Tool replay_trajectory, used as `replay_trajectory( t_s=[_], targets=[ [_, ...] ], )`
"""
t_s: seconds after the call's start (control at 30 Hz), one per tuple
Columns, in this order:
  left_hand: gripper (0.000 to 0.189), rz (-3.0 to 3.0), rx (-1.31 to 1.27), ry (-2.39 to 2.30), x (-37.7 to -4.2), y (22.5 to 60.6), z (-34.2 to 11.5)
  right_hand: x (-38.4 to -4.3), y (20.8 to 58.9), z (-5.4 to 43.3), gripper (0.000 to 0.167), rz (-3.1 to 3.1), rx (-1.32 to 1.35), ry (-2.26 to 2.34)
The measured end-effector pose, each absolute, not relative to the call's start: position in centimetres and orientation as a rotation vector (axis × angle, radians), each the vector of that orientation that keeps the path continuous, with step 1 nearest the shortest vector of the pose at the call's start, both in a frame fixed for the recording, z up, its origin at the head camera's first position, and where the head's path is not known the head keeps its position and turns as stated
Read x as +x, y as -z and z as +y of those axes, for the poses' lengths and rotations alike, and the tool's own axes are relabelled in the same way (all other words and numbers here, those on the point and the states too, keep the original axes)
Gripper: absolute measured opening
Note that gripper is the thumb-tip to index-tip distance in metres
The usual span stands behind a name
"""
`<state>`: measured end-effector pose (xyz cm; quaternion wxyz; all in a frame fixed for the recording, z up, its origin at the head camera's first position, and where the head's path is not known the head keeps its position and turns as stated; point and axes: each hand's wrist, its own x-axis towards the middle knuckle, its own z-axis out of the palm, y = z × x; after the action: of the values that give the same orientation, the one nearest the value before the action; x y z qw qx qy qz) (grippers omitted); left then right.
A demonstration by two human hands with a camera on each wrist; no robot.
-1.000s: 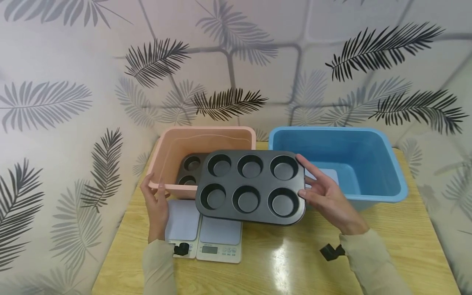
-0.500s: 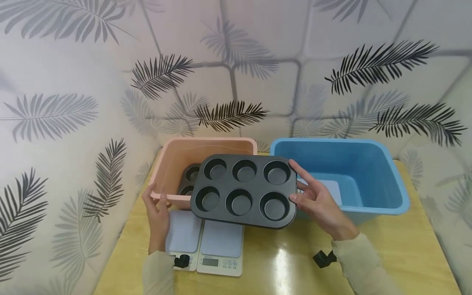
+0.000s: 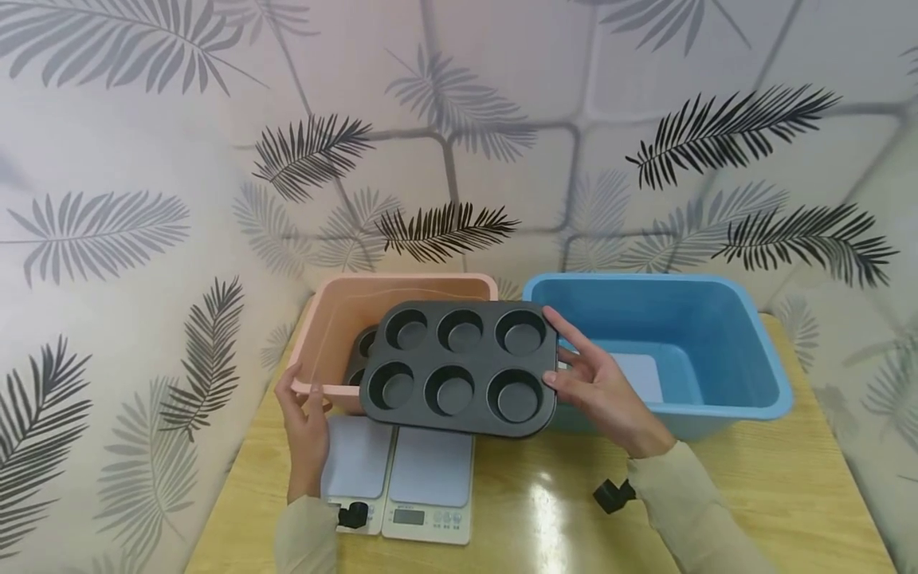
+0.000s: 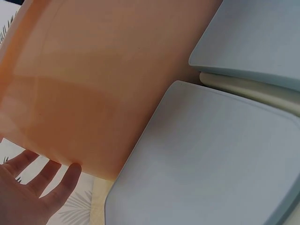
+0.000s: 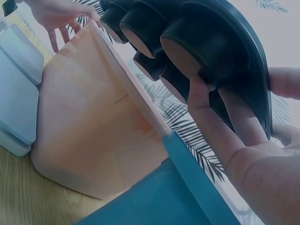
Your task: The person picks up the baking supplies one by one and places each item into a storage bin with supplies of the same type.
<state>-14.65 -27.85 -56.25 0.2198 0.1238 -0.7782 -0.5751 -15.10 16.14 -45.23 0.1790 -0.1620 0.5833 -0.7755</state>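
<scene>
A dark grey muffin tin [image 3: 425, 386] with two rows of cups hangs tilted over the front of the pink plastic bin [image 3: 423, 287]. My right hand [image 3: 606, 391] grips its right end, thumb on the face and fingers spread beneath, as the right wrist view shows from below among the cup bottoms [image 5: 180, 51]. With my left hand [image 3: 307, 430] I hold the pink bin at its front left corner; in the left wrist view the fingertips [image 4: 72, 173] meet its outer wall. Inside that bin lies another muffin tin [image 3: 356, 363], mostly hidden by the raised one.
Two white kitchen scales [image 3: 430, 470] stand side by side before the pink bin on the wooden table [image 3: 516, 518]. To the right stands a blue bin [image 3: 770, 359] with a flat white piece [image 3: 641, 376] inside. A leaf-patterned cloth [image 3: 502, 72] hangs behind.
The right hand has carried the muffin tin leftward, covering more of the tin inside the pink bin. The left hand has stayed at the bin's corner. The head view has shifted slightly upward.
</scene>
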Motion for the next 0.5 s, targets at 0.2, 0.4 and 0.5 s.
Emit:
replay_trajectory(
  t_s=[0.2,0.4,0.5],
  targets=[
    [0.054,-2.154,0.334,1.602,-14.7,56.1,-27.9,-16.0,44.8,15.1,0.087,1.646,-0.455,2.184],
    [0.055,-2.158,0.332,1.619,-14.8,56.2,-27.9,-16.8,44.3,14.2,0.086,1.662,-0.411,2.176],
    [0.054,-2.152,0.323,1.617,-14.6,56.2,-28.1,-17.2,44.2,13.6,0.086,1.665,-0.392,2.175]
  ],
)
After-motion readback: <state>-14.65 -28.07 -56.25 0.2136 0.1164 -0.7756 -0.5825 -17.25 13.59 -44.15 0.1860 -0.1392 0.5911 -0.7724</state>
